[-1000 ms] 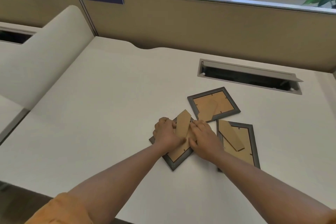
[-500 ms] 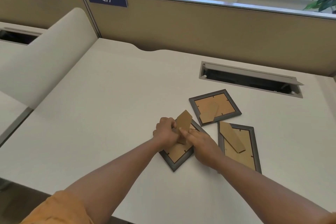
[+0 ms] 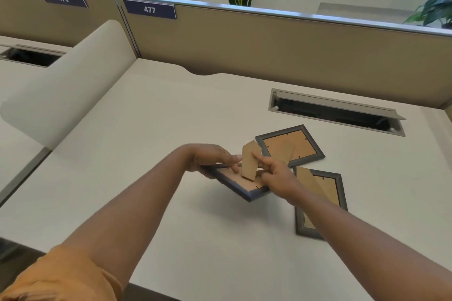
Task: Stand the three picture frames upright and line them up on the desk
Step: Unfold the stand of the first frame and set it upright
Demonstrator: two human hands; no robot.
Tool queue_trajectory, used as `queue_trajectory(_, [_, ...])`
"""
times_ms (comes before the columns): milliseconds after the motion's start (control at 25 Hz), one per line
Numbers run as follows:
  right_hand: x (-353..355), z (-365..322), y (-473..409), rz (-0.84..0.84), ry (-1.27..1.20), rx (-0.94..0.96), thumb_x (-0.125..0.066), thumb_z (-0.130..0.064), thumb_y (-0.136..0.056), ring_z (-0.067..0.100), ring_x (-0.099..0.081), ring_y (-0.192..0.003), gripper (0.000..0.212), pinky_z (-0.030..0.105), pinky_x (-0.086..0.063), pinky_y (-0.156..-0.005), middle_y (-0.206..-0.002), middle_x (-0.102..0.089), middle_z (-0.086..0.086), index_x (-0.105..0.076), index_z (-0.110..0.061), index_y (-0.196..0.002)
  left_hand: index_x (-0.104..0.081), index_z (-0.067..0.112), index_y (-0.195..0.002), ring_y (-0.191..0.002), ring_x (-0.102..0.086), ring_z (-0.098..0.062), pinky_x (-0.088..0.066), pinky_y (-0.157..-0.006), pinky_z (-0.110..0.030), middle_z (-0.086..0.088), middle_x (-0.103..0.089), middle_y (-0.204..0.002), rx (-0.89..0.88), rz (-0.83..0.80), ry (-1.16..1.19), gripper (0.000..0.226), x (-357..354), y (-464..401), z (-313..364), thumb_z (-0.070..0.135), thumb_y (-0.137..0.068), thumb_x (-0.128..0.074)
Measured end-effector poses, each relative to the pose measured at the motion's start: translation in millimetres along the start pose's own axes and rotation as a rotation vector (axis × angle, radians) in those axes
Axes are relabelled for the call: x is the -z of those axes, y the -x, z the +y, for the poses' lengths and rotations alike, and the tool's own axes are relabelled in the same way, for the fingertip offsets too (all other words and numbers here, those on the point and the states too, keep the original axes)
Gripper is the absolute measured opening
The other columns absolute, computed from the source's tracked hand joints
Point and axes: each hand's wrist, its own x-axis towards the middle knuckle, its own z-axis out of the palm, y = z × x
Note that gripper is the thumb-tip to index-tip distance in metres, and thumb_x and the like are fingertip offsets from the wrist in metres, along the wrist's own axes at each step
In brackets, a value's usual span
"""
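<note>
Both hands, left hand and right hand, clasp the light, stiff picture frame by its edges, cardboard easel toward twelve o'clock.

There is one view only, from the person's head. It looks forward and down, close over the desk.

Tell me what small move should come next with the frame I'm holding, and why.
Probably tip the held frame up and set it on the desk resting on its stand. The stand is already swung out from the back, the left hand and right hand hold the frame off the desk, and the other two frames lie flat.
</note>
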Motion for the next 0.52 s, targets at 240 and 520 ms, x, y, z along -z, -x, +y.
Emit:
queue_trajectory(240, [-0.6, -18.7, -3.0, 0.014, -0.327, -0.137, -0.052, -0.020, -0.101, 0.023, -0.067, -0.096, 0.039, 0.034, -0.053, -0.079, -0.118, -0.068, 0.010, -0.063, -0.033, -0.136, -0.075, 0.024, -0.104, -0.110, -0.061, -0.018, -0.054, -0.097, -0.034, 0.003, -0.068, -0.114, -0.052, 0.077, -0.251, 0.072, 17.6, 33.5, 36.6, 0.082, -0.062, -0.068])
queue_trajectory(520, [-15.0, -13.5, -15.2, -0.041, -0.480, -0.167, -0.056, -0.046, -0.094, 0.038, -0.069, -0.112, 0.040, 0.055, -0.053, -0.101, -0.118, -0.076, 0.017, -0.076, -0.019, -0.116, -0.072, 0.021, -0.083, -0.071, -0.053, -0.015, -0.040, -0.061, -0.031, 0.005, -0.061, -0.074, -0.101, 0.238, -0.479, 0.042, 12.7, 32.5, 45.4, 0.063, -0.081, -0.071])
